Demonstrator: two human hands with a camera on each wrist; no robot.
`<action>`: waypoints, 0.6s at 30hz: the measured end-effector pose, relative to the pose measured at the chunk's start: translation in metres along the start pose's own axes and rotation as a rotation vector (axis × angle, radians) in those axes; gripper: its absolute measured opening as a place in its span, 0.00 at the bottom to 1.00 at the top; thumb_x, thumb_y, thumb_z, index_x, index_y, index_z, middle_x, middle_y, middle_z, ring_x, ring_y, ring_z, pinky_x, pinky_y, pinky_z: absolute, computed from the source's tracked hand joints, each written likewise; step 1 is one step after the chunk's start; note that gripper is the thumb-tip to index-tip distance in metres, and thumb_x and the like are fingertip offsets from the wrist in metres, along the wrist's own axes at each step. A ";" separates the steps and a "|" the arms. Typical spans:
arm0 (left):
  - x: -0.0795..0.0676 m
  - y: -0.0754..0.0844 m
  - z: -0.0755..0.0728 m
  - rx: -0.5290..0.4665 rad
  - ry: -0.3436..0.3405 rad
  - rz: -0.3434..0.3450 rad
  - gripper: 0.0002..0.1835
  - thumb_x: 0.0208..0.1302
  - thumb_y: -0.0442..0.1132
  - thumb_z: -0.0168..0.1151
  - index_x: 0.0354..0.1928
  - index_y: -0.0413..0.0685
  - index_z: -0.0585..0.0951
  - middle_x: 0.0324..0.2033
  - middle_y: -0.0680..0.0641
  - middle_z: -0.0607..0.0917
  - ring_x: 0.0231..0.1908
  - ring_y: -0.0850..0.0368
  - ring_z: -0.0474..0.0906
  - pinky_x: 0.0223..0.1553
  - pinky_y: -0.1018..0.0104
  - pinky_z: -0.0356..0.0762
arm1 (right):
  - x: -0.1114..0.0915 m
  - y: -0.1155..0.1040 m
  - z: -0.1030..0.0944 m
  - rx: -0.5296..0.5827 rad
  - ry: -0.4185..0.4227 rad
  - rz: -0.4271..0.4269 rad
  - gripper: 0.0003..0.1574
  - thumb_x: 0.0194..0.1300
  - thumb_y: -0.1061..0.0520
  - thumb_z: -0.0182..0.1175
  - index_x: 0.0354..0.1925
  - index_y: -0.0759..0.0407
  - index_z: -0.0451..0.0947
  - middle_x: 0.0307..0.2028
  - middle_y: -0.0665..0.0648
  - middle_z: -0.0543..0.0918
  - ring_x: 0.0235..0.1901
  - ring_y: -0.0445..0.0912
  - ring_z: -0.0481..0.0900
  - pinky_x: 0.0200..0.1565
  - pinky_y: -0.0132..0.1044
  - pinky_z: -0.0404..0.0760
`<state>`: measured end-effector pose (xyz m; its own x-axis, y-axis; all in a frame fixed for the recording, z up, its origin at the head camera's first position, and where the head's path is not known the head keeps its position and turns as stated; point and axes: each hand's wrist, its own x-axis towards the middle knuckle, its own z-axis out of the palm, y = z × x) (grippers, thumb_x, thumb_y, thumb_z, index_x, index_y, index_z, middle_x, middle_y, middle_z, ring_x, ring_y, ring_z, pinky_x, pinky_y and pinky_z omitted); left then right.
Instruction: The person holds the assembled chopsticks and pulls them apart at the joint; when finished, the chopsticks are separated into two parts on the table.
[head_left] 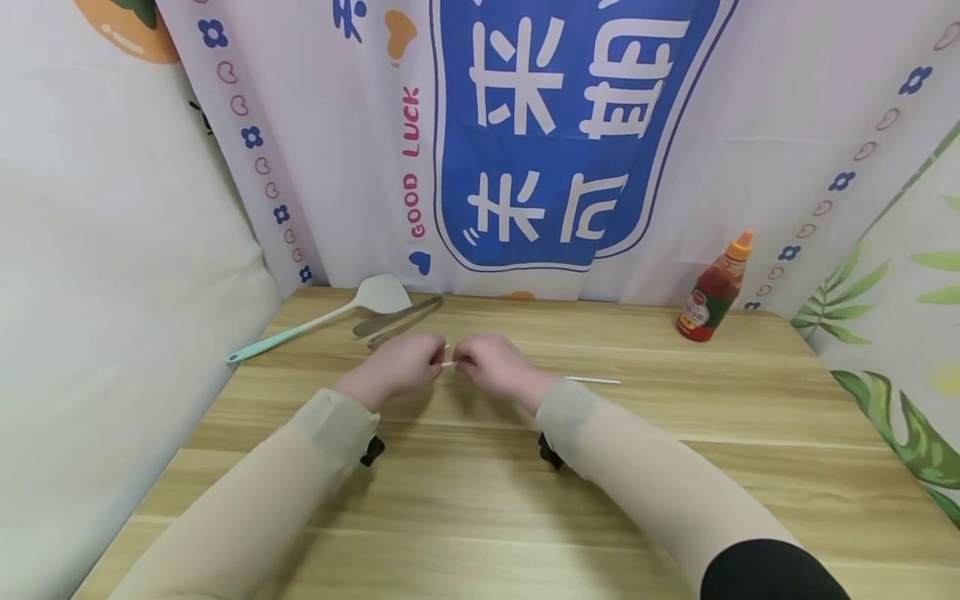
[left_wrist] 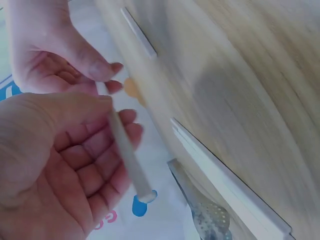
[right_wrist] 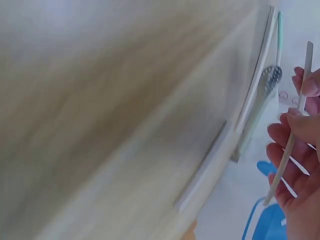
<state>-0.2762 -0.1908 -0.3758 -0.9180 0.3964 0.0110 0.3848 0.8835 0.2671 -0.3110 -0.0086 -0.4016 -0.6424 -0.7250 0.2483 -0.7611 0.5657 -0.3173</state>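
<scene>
Pinching slender pale stick (left_wrist: 128, 155) in both left hand (head_left: 405, 364) and right hand (head_left: 495, 365); can see red sauce (head_left: 695, 332) in orange-capped clear plastic bottle (head_left: 709, 297) near counter's (head_left: 480, 533) far right corner.

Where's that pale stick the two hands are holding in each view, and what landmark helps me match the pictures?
Head: pale stick just below and left of centre, a short piece showing between left hand and right hand.
Left wrist: pale stick left of centre, slanting.
Right wrist: pale stick near the right edge.
Shared landmark: metal tongs.
</scene>
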 end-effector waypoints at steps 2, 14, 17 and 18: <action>0.005 0.004 0.001 -0.011 0.013 0.024 0.06 0.68 0.35 0.60 0.31 0.45 0.80 0.25 0.54 0.79 0.27 0.56 0.74 0.34 0.58 0.75 | -0.005 0.006 -0.008 0.004 -0.016 0.040 0.04 0.68 0.60 0.63 0.35 0.56 0.84 0.32 0.48 0.83 0.34 0.42 0.78 0.40 0.38 0.77; 0.023 0.000 0.009 -0.074 0.078 0.019 0.05 0.68 0.39 0.63 0.35 0.47 0.84 0.28 0.53 0.81 0.30 0.56 0.75 0.37 0.57 0.75 | -0.052 0.069 -0.058 0.157 -0.062 0.289 0.10 0.73 0.57 0.58 0.44 0.61 0.83 0.36 0.60 0.84 0.30 0.46 0.75 0.35 0.42 0.74; 0.031 -0.001 0.013 -0.114 0.075 0.018 0.04 0.67 0.39 0.64 0.36 0.48 0.85 0.28 0.52 0.82 0.31 0.55 0.76 0.38 0.57 0.75 | -0.066 0.091 -0.067 0.194 -0.063 0.351 0.11 0.73 0.62 0.55 0.48 0.64 0.82 0.39 0.63 0.83 0.31 0.48 0.74 0.36 0.43 0.74; 0.035 0.000 0.015 -0.123 0.070 0.020 0.04 0.67 0.39 0.64 0.36 0.47 0.85 0.29 0.52 0.82 0.32 0.55 0.77 0.39 0.57 0.75 | -0.070 0.098 -0.068 0.199 -0.059 0.360 0.12 0.73 0.64 0.54 0.48 0.66 0.82 0.39 0.64 0.83 0.31 0.49 0.74 0.37 0.43 0.74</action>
<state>-0.3068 -0.1735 -0.3897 -0.9164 0.3914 0.0834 0.3922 0.8367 0.3822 -0.3467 0.1244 -0.3876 -0.8538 -0.5193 0.0381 -0.4530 0.7047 -0.5461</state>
